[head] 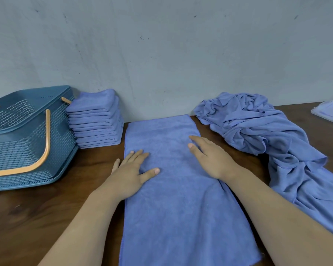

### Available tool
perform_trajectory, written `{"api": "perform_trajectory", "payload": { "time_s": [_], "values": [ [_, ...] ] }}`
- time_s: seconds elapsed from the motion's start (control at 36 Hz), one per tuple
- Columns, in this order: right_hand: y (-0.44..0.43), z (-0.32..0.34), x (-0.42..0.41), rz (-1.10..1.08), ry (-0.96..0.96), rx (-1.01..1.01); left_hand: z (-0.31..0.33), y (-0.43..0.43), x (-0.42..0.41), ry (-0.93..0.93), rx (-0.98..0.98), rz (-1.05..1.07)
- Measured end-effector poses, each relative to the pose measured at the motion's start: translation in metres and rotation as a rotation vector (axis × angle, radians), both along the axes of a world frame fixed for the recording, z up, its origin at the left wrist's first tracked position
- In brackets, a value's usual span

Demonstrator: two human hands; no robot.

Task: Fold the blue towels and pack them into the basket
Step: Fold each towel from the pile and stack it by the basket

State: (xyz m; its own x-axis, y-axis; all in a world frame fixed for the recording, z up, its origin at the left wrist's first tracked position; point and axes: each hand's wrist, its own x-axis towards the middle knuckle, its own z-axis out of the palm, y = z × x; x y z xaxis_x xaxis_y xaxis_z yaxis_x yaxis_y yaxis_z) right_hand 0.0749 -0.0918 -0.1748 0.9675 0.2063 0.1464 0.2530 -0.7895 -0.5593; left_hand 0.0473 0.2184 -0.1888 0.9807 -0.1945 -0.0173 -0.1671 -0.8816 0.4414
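A blue towel [173, 204], folded into a long strip, lies flat on the wooden table [46, 212] and runs from the wall toward me. My left hand [132, 170] rests flat on its left edge with fingers spread. My right hand [210, 156] presses flat on its right side, fingers straight. A stack of several folded blue towels [96, 120] stands against the wall at the left. Beside that stack sits a dark blue perforated basket [23, 139] with an orange handle. A crumpled heap of unfolded blue towels [261, 135] lies at the right.
A grey wall [161, 54] closes off the table's far side. A clear plastic packet [331, 112] lies at the far right edge. Bare wood shows between the basket and the flat towel.
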Motion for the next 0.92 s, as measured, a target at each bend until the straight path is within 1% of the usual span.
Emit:
{"api": "perform_trajectory", "payload": {
  "time_s": [0.08,0.14,0.19,0.25,0.31,0.42,0.5,0.64,0.78,0.83,0.92],
  "values": [
    [0.002,0.004,-0.008,-0.041,0.022,0.054,0.0,-0.001,0.001,-0.059,-0.026,0.024],
    [0.002,0.007,-0.014,-0.057,0.049,0.131,0.002,0.0,-0.002,-0.103,-0.075,0.043],
    [0.002,0.009,-0.024,-0.059,0.064,0.215,0.003,0.001,-0.008,-0.158,-0.172,0.054],
    [-0.001,0.009,-0.035,-0.068,0.056,0.255,0.004,0.003,-0.016,-0.179,-0.285,0.084],
    [-0.006,0.006,-0.051,-0.075,0.046,0.261,0.004,0.004,-0.027,-0.172,-0.321,0.113],
    [-0.026,-0.004,-0.085,-0.064,0.034,0.254,0.003,0.007,-0.056,-0.174,-0.269,0.094],
    [-0.04,-0.012,-0.108,-0.062,-0.026,0.2,0.001,0.01,-0.081,-0.169,-0.243,0.074],
    [-0.052,-0.018,-0.132,-0.156,-0.116,0.194,-0.006,0.015,-0.119,-0.204,-0.139,0.071],
    [-0.054,-0.017,-0.145,-0.157,-0.138,0.208,0.001,0.016,-0.154,-0.241,-0.216,0.054],
    [-0.054,-0.017,-0.151,-0.131,-0.138,0.18,0.002,0.016,-0.168,-0.238,-0.218,0.009],
    [-0.056,-0.019,-0.158,-0.108,-0.183,0.083,0.0,0.015,-0.186,-0.264,-0.133,-0.029]
  ]
}}
